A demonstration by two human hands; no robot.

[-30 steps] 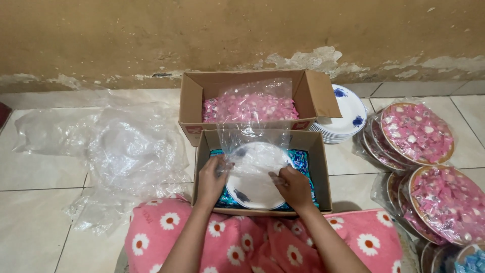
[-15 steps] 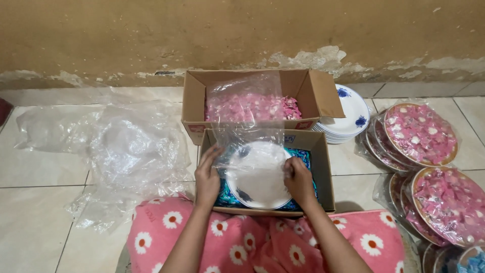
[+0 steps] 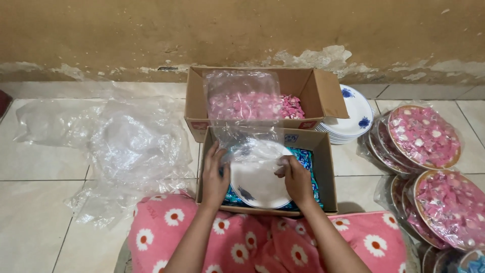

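Observation:
A white plate [image 3: 260, 179] with a small blue print lies over blue wrapped sweets [image 3: 305, 157] in the near cardboard box [image 3: 327, 174]. A clear plastic bag [image 3: 242, 103] stands up from the plate's far side, its mouth around the plate's far edge. My left hand [image 3: 214, 177] grips the plate's left rim with the bag. My right hand [image 3: 295, 178] grips the right rim and the bag's edge there. How far the plate sits inside the bag I cannot tell.
Behind stands a second open box [image 3: 323, 91] of pink wrapped sweets [image 3: 290, 106]. A stack of white plates [image 3: 353, 116] sits right of it. Wrapped plates of pink sweets [image 3: 424, 136] lie at the right. Crumpled clear plastic [image 3: 126, 146] covers the tiles at left.
The plastic bag has come up taller over the far box. Both hands have shifted slightly along the plate's rim, still on the plate.

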